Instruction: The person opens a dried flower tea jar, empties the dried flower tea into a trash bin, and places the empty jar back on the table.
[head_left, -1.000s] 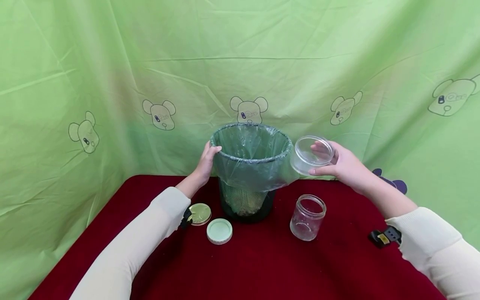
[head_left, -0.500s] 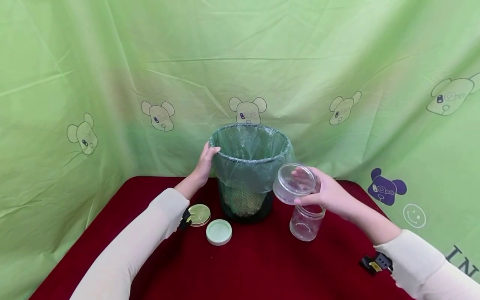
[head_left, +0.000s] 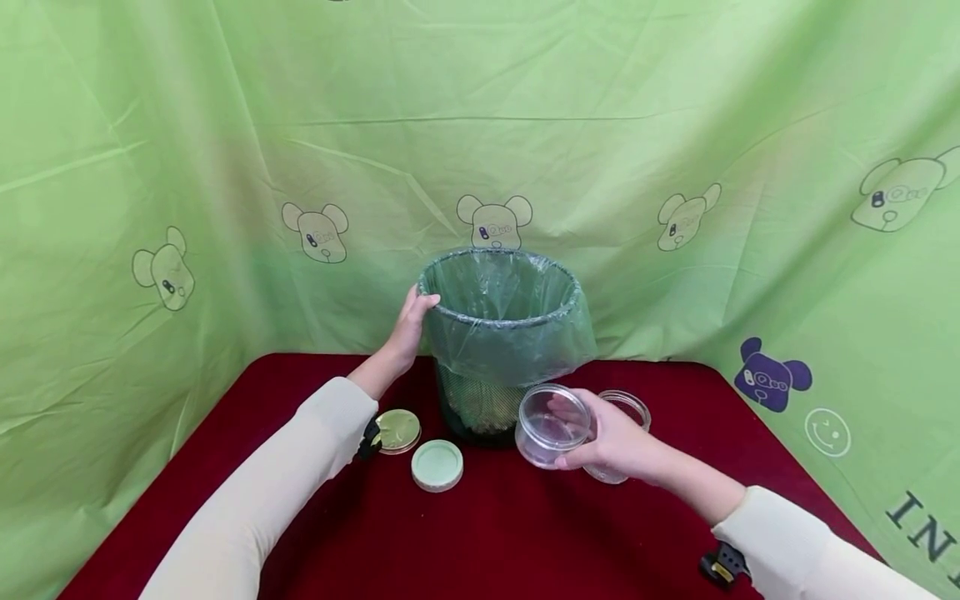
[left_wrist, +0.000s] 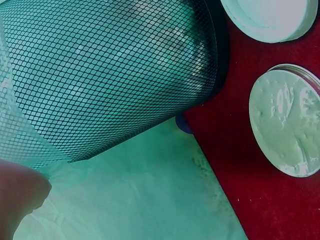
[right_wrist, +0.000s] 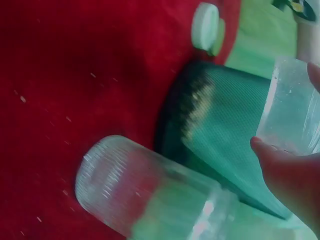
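My left hand [head_left: 407,329] grips the left rim of a black mesh wastebasket [head_left: 480,402], its thumb over the edge. A translucent plastic bag [head_left: 510,346] lines the basket and folds down outside. In my right hand [head_left: 618,437] is a short, wide, clear jar [head_left: 553,425], pinched between thumb and fingers, mouth up and slightly tilted, in front of the basket. It looks empty. Behind that hand stands a taller clear jar [right_wrist: 150,190], partly hidden in the head view. Left of the basket's front lie a gold lid [head_left: 401,429] and a pale green lid [head_left: 437,464].
A red cloth [head_left: 480,533] covers the table. Close behind the basket hangs a green printed curtain [head_left: 375,125], which also runs along both sides. Some pale contents [right_wrist: 200,102] show through the mesh near the basket's bottom.
My right hand has brought the short jar down and left, from beside the basket's rim to low in front of it, past the taller jar. The left hand stays on the rim.
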